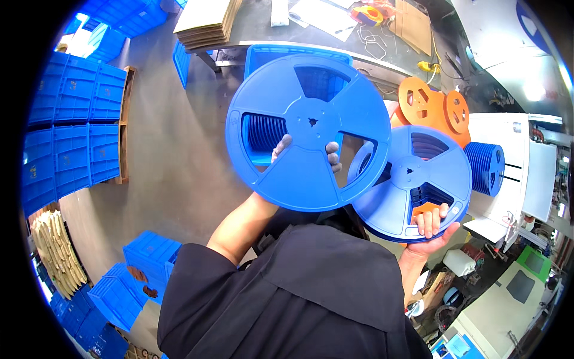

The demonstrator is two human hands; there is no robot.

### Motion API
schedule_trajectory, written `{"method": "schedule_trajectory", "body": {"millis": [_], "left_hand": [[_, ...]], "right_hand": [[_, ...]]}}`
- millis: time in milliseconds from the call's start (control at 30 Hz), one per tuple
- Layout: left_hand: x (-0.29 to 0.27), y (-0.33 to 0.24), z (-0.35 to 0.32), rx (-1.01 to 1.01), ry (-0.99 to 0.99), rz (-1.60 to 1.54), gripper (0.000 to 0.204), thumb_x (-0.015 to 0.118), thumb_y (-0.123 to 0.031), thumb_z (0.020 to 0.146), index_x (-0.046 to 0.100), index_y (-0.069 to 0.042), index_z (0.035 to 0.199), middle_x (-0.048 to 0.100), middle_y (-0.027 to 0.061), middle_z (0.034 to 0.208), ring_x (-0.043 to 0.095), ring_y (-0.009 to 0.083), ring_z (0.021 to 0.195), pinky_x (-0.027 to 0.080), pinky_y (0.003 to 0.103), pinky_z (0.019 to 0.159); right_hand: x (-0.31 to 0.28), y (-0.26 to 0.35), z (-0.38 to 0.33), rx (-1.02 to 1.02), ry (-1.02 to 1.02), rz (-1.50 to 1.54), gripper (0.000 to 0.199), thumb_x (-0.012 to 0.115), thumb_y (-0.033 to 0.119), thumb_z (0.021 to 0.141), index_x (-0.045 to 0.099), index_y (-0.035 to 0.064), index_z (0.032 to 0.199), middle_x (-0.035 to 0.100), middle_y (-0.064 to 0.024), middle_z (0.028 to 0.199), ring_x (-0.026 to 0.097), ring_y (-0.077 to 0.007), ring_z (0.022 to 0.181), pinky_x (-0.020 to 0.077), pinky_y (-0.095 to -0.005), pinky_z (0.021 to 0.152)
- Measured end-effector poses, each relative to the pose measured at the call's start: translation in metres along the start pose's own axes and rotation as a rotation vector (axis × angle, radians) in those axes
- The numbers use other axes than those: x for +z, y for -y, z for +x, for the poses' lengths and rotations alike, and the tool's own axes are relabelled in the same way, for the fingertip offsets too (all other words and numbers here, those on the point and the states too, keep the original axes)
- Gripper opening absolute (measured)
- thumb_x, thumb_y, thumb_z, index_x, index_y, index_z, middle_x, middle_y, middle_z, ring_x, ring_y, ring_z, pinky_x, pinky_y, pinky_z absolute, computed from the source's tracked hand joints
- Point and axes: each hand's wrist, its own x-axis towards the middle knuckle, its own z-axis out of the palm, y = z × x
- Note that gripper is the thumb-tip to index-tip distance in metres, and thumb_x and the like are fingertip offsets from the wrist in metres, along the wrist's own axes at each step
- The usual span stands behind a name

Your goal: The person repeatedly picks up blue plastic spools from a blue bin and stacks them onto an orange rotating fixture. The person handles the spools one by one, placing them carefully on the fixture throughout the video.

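My left hand holds up a large blue plastic reel from behind, fingertips showing through two of its cut-outs. My right hand grips the lower rim of a second blue reel, fingers hooked through a cut-out. The second reel sits lower and to the right, partly behind the first. My dark sleeves and black garment fill the lower middle.
Two orange reels and a stack of blue reels rest at the right by a white machine. A blue crate lies behind the raised reel. Stacked blue crates line the left; more sit lower left. Cardboard sheets lie at the top.
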Motion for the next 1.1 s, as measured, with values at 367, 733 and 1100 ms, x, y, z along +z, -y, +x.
{"method": "schedule_trajectory", "body": {"millis": [367, 733, 1100], "left_hand": [[0.032, -0.080, 0.006, -0.057, -0.103, 0.031, 0.065, 0.071, -0.037, 0.067, 0.047, 0.000, 0.114, 0.054, 0.0108, 0.104, 0.053, 0.0281, 0.105, 0.040, 0.039, 0.103], [0.014, -0.123, 0.026, 0.060, 0.053, 0.233, 0.066, 0.073, -0.038, 0.079, 0.044, 0.005, 0.119, 0.052, 0.0116, 0.105, 0.054, 0.0248, 0.106, 0.040, 0.041, 0.107], [0.003, -0.121, 0.035, 0.050, 0.058, 0.221, 0.070, 0.071, -0.042, 0.081, 0.040, 0.006, 0.121, 0.049, 0.0124, 0.108, 0.053, 0.0246, 0.108, 0.039, 0.039, 0.109]], "right_hand": [[0.019, -0.018, 0.012, -0.137, 0.242, 0.167, 0.038, 0.063, 0.040, 0.091, 0.046, 0.0070, 0.086, 0.045, 0.0048, 0.050, 0.046, -0.0047, 0.038, 0.0373, -0.0198, 0.040], [0.032, -0.019, 0.022, -0.178, 0.517, 0.208, 0.031, 0.059, 0.027, 0.095, 0.042, 0.0048, 0.082, 0.043, 0.0005, 0.045, 0.043, -0.0078, 0.033, 0.0336, -0.0206, 0.034], [0.058, -0.018, 0.024, -0.110, 0.729, 0.226, 0.032, 0.058, 0.027, 0.096, 0.042, 0.0017, 0.083, 0.044, -0.0030, 0.046, 0.047, -0.0117, 0.035, 0.0343, -0.0229, 0.035]]}}
